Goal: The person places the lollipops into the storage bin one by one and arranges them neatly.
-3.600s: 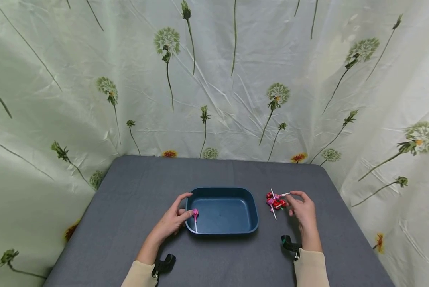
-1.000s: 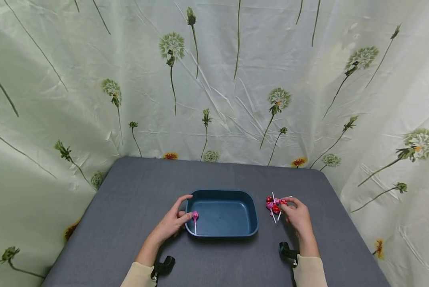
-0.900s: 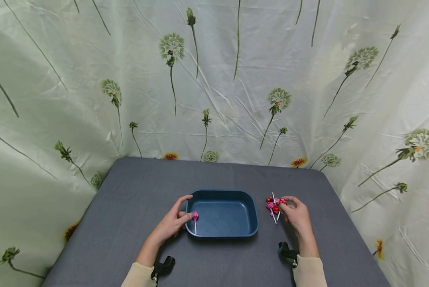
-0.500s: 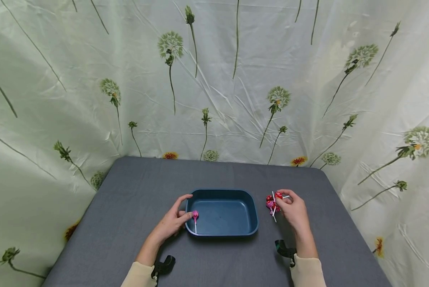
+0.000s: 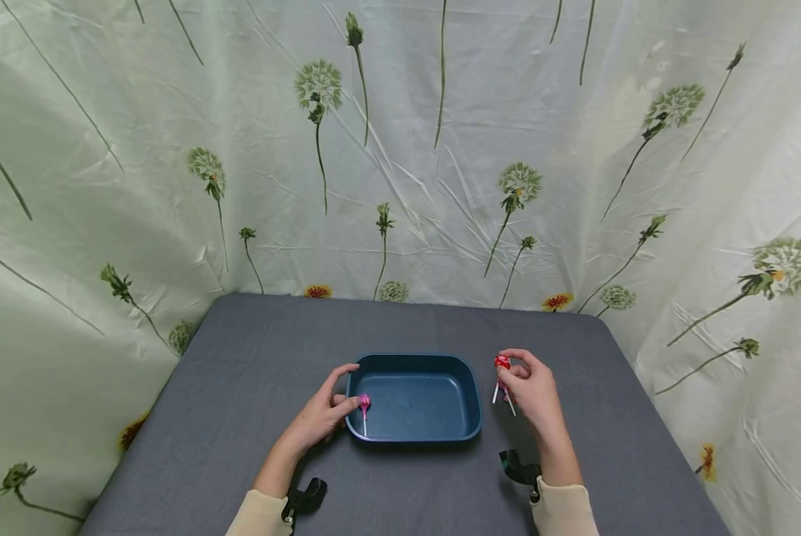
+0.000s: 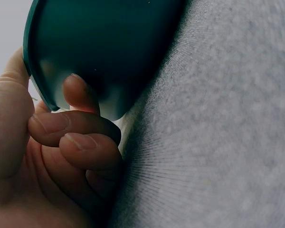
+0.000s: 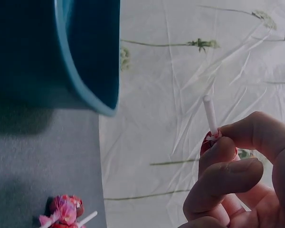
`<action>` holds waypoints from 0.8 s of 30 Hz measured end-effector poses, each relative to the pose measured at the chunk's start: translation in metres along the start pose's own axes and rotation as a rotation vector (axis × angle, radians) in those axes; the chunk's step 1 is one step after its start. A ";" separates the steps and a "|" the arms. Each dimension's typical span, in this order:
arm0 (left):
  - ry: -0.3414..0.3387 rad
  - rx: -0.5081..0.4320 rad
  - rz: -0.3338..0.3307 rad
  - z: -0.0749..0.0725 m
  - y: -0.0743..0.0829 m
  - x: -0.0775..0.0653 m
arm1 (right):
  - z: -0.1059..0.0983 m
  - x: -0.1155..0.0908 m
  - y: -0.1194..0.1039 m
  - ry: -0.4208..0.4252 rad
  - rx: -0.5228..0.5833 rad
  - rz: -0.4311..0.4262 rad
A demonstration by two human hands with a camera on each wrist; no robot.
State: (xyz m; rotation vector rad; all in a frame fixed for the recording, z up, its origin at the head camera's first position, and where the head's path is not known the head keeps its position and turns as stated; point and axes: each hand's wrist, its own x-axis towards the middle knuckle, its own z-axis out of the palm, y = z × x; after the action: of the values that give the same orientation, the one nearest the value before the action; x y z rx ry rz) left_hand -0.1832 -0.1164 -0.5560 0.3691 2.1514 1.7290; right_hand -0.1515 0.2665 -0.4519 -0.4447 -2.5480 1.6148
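Observation:
My left hand (image 5: 320,415) grips the left end of a dark blue rectangular tray (image 5: 417,402), thumb over the rim. In the left wrist view, curled fingers (image 6: 80,142) lie against the tray's outer wall (image 6: 104,38). Inside the tray, by that thumb, lies a pink lollipop (image 5: 365,403) with a white stick. Right of the tray, my right hand (image 5: 534,388) pinches a red-wrapped lollipop (image 5: 502,362) by its head, raised off the table. Its white stick (image 7: 210,114) points up in the right wrist view. Below it lies a small pile of lollipops (image 7: 66,210), mostly hidden by the hand in the head view.
A grey cloth covers the table (image 5: 273,335). Behind it and at both sides hangs a pale curtain (image 5: 414,171) printed with dandelions. A black strap mount sits on each wrist.
My right hand has taken a red lollipop from the pile, lifted it and moved left toward the tray. The left hand and the tray stay in place.

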 end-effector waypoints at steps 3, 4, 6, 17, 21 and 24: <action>0.004 -0.002 -0.004 0.000 -0.001 -0.001 | 0.006 -0.002 -0.002 -0.009 0.002 -0.001; 0.004 -0.001 -0.005 0.000 -0.001 -0.001 | 0.008 -0.002 -0.002 -0.011 0.005 -0.002; 0.006 0.002 -0.010 0.001 -0.001 -0.001 | 0.012 -0.004 -0.003 -0.021 0.005 -0.010; -0.011 0.009 0.008 -0.002 -0.001 0.001 | 0.046 -0.010 -0.011 -0.080 0.069 -0.067; -0.024 0.010 0.012 -0.002 -0.001 0.002 | 0.060 -0.012 -0.013 -0.101 0.082 -0.082; -0.024 0.004 0.009 -0.002 -0.001 0.002 | 0.071 -0.012 -0.014 -0.114 0.084 -0.096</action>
State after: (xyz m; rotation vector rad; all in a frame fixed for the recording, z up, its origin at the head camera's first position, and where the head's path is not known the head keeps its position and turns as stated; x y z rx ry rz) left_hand -0.1858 -0.1174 -0.5570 0.3989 2.1397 1.7162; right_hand -0.1588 0.1957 -0.4690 -0.2251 -2.5257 1.7515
